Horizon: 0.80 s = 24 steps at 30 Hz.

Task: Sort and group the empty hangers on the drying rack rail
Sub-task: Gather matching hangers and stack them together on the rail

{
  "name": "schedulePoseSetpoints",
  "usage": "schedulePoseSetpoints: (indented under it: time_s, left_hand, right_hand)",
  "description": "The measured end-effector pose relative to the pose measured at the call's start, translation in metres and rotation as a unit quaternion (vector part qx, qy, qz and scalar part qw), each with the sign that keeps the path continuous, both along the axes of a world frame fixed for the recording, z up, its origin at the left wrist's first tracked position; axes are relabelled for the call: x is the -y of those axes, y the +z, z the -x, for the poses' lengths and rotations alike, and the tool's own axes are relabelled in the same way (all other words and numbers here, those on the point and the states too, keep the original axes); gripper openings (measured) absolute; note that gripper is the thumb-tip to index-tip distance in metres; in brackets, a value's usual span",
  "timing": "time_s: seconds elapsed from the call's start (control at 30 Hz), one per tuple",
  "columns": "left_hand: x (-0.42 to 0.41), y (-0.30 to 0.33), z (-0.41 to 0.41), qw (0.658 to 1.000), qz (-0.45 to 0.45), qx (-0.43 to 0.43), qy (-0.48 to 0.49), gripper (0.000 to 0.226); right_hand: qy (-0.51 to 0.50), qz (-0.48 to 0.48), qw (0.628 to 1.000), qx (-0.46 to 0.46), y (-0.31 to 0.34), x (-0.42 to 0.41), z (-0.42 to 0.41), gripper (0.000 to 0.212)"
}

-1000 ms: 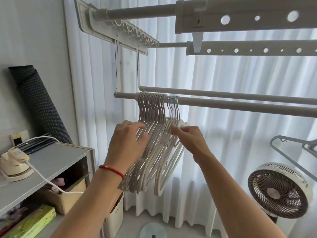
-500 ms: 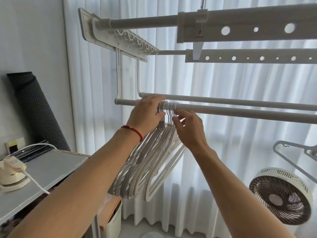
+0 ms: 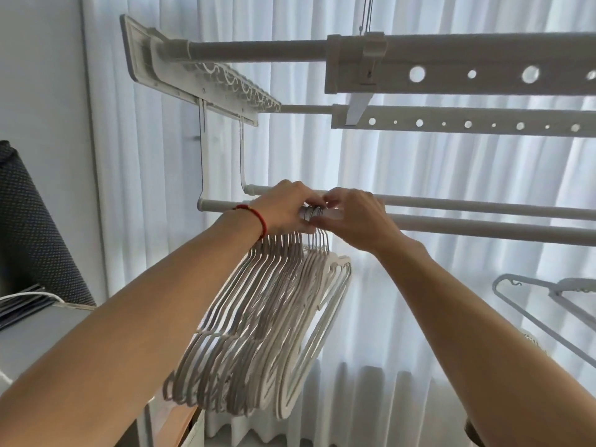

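Note:
Several empty pale grey and white hangers (image 3: 258, 333) hang in one tight bunch from the near lower rail (image 3: 467, 225) of the drying rack, their bodies swung toward the lower left. My left hand (image 3: 283, 208), with a red cord at the wrist, is closed over the hooks (image 3: 311, 212) on the left side of the bunch at the rail. My right hand (image 3: 351, 217) pinches the rightmost hooks from the other side. Fingers of both hands nearly touch above the rail and hide most of the hooks.
A second lower rail (image 3: 483, 204) runs just behind. Upper bars with holes (image 3: 451, 72) cross overhead. White curtains (image 3: 419, 285) hang behind. Another hanger (image 3: 529, 304) sits at the right edge. A grey tabletop (image 3: 35, 337) and a dark rolled mat (image 3: 29, 227) are at left.
Both hands rose from the hanger bodies up to the hooks at the rail and closed on them. The bunch is pressed tighter, and the view tilted upward.

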<state>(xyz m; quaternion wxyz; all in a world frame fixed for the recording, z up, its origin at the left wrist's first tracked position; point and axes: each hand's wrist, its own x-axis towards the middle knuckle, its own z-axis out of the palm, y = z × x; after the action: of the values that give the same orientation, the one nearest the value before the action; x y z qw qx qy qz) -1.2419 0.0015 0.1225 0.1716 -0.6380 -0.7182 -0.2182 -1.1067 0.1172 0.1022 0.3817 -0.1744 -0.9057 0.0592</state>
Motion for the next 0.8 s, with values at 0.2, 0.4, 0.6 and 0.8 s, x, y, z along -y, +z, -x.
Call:
schedulePoseSetpoints:
  time_s: [0.2, 0.4, 0.6, 0.8]
  left_hand:
    - [-0.004, -0.008, 0.008, 0.998, -0.043, 0.047, -0.011, 0.048]
    - [-0.008, -0.011, 0.016, 0.997, -0.052, 0.063, 0.004, 0.057]
    - [-0.007, -0.013, 0.021, 0.995, -0.057, 0.081, 0.024, 0.061]
    - [-0.004, -0.012, 0.022, 0.995, -0.056, 0.075, 0.028, 0.056]
  right_hand:
    - [0.012, 0.016, 0.999, -0.033, -0.006, -0.001, 0.001, 0.042]
    - [0.001, 0.032, 0.999, -0.04, -0.005, 0.001, 0.004, 0.035]
    - [0.013, 0.047, 0.998, -0.033, -0.006, -0.001, 0.007, 0.024]
    - [0.021, 0.059, 0.997, -0.034, -0.005, 0.002, 0.007, 0.022]
